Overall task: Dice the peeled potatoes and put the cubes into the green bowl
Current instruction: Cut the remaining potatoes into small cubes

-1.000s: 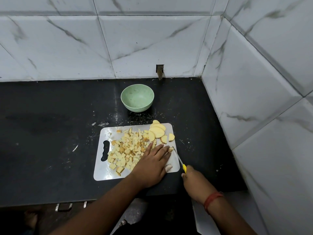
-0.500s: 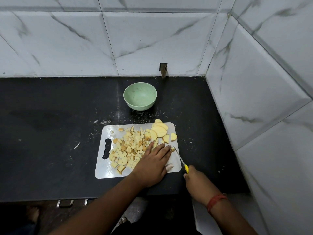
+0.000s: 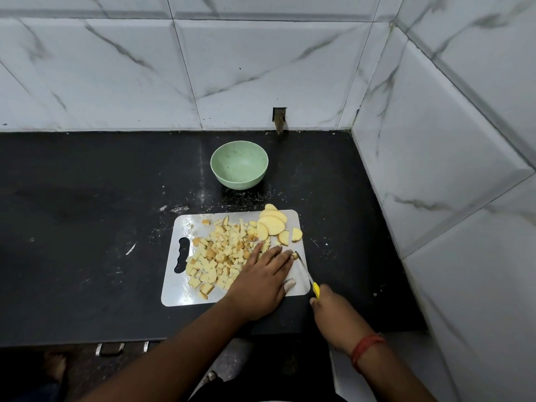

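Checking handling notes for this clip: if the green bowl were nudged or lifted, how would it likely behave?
The green bowl looks empty and plastic, so probably light. Its narrow base suggests it could slide on the smooth black counter. It likely stays rigid.

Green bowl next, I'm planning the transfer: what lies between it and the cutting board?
In the head view, only bare black counter with pale specks separates the green bowl from the cutting board. One potato slice overhangs the board's far edge.
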`<action>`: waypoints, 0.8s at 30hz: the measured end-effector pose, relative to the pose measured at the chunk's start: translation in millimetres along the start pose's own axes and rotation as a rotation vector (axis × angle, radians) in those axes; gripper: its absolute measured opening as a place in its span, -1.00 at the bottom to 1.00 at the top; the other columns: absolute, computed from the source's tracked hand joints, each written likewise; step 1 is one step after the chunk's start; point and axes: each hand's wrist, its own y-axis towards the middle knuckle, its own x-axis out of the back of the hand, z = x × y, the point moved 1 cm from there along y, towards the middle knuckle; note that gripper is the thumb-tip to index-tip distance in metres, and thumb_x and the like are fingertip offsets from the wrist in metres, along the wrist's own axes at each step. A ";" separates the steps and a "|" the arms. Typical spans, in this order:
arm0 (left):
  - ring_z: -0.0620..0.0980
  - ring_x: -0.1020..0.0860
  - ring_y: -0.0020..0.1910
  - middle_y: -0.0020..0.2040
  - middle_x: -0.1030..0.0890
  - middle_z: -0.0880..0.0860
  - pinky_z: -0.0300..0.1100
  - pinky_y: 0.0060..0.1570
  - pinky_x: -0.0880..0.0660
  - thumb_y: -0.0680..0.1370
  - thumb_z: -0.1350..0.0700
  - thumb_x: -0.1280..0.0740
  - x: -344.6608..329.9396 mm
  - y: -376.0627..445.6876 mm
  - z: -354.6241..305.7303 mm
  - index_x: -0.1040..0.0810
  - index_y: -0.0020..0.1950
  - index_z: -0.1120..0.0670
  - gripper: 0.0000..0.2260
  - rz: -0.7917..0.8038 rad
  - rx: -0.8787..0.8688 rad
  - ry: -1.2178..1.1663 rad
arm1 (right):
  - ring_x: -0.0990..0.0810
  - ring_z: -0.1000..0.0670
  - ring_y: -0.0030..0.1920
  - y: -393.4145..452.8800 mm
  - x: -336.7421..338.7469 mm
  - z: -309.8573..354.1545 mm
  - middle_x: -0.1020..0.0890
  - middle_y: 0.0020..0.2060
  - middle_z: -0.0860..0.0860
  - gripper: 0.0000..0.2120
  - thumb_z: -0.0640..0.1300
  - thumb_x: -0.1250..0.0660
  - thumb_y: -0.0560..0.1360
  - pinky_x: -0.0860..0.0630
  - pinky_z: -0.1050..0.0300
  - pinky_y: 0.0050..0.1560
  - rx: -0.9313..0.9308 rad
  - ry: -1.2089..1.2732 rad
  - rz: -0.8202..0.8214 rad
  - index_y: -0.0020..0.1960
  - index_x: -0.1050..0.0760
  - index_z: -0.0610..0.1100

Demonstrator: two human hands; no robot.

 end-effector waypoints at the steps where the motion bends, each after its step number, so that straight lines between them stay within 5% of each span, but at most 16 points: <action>1: 0.10 -0.33 0.52 0.51 -0.44 0.05 0.22 0.54 -0.08 0.71 -0.15 -0.06 -0.5 0.1 -0.6 -0.44 0.52 0.11 -0.49 -0.006 0.001 0.001 | -0.53 -0.03 -0.14 0.3 0.1 1.8 -0.54 -0.10 -0.07 -0.87 -0.05 -0.11 0.66 -0.41 0.14 -0.15 -0.007 0.000 0.003 0.05 -0.31 -0.12; 5: 0.10 -0.33 0.51 0.50 -0.45 0.04 0.20 0.54 -0.10 0.71 -0.14 -0.07 -0.1 -0.1 -2.1 -0.44 0.53 0.11 -0.50 -0.016 0.003 0.001 | -0.48 -0.02 -0.13 4.8 -3.1 9.6 -0.59 0.04 -0.13 -0.83 -0.08 -0.10 0.67 -0.37 0.16 -0.12 -0.033 -0.022 0.025 0.14 -0.33 -0.18; 9: 0.10 -0.34 0.51 0.49 -0.46 0.05 0.19 0.55 -0.08 0.72 -0.15 -0.06 0.2 0.0 -3.4 -0.42 0.54 0.12 -0.49 -0.005 0.014 0.014 | -0.60 -0.07 -0.04 9.1 -12.3 9.7 -0.49 -0.23 -0.01 -0.90 -0.10 -0.10 0.67 -0.33 0.20 -0.25 -0.054 -0.080 0.030 0.07 -0.27 -0.14; 12: 0.11 -0.36 0.50 0.49 -0.47 0.05 0.18 0.55 -0.06 0.71 -0.15 -0.07 -1.0 0.1 -5.8 -0.43 0.53 0.12 -0.49 -0.007 0.020 0.020 | -0.60 -0.07 0.00 -0.3 -14.6 1.5 -0.57 -0.06 -0.08 -0.90 -0.13 -0.10 0.66 -0.35 0.18 -0.15 -0.059 -0.026 0.053 0.11 -0.30 -0.16; 24: 0.08 -0.31 0.55 0.52 -0.44 0.10 0.11 0.55 -0.12 0.73 -0.14 -0.02 -2.0 -3.6 -4.9 -0.41 0.55 0.15 -0.47 -0.016 -0.001 0.017 | -0.61 -0.10 -0.02 -3.7 -5.2 4.8 -0.60 0.01 -0.15 -0.82 -0.07 -0.12 0.66 -0.50 0.07 -0.06 0.018 0.046 -0.035 0.13 -0.35 -0.18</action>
